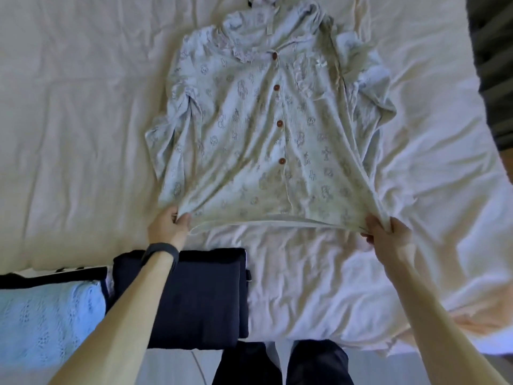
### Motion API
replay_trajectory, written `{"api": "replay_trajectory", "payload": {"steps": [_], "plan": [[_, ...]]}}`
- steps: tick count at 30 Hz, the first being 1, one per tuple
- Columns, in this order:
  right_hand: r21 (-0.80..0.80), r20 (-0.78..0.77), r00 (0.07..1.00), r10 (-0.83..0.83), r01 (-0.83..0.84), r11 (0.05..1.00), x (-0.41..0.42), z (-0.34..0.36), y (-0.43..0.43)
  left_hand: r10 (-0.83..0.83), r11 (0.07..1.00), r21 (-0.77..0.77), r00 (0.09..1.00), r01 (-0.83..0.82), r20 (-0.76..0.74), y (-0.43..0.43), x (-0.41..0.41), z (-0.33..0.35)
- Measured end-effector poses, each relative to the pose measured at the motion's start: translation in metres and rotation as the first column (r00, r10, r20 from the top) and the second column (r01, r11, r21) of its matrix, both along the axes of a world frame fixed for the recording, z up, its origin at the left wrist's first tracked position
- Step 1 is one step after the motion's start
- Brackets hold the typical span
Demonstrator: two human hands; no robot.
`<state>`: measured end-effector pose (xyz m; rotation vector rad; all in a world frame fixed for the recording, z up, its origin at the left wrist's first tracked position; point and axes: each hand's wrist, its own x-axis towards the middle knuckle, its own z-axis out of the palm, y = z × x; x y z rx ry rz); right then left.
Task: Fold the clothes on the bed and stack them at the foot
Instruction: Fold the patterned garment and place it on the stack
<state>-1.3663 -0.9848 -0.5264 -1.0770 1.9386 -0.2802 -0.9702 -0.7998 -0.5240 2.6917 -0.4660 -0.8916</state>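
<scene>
A rumpled white bed (69, 120) fills my view. The buttoned pyjama shirt (249, 134) lies flat mid-bed, its long axis running away from me, collar far, hem near. My left hand (169, 226) and right hand (388, 237) each pinch a hem corner, well apart. Folded dark clothes (200, 295) sit at the foot.

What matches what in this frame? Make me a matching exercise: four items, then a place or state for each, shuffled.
Items
1. pyjama top
2. navy garment
3. pale blue eyelet fabric
4. dark wristband

Place or state
A. on the left wrist
B. folded, under the left forearm
C. spread out, buttoned, hem corners pinched by left hand and right hand
D. at the view's lower left corner

Pairs: 1-C, 2-B, 3-D, 4-A
</scene>
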Motion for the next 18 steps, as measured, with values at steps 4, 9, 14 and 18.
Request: {"api": "replay_trajectory", "payload": {"steps": [4, 9, 14, 18], "plan": [[0.065, -0.066, 0.995, 0.079, -0.075, 0.995, -0.006, -0.011, 0.015, -0.082, 0.990, 0.109, 0.996, 0.086, -0.037, 0.020, 0.006, -0.003], [-0.066, -0.290, 0.938, 0.191, -0.219, 0.974, 0.015, -0.012, 0.024, -0.269, 0.939, 0.220, 0.963, 0.265, -0.014, 0.003, -0.010, -0.006], [-0.285, -0.608, 0.564, 0.559, -0.812, 0.509, 0.056, -0.008, 0.045, -0.795, 0.594, 0.154, 0.546, 0.790, 0.264, -0.025, -0.053, -0.009], [-0.256, -0.606, 0.375, 0.702, -0.927, 0.275, 0.088, -0.022, 0.046, -0.906, 0.381, 0.225, 0.314, 0.897, 0.282, -0.043, -0.083, -0.023]]}}
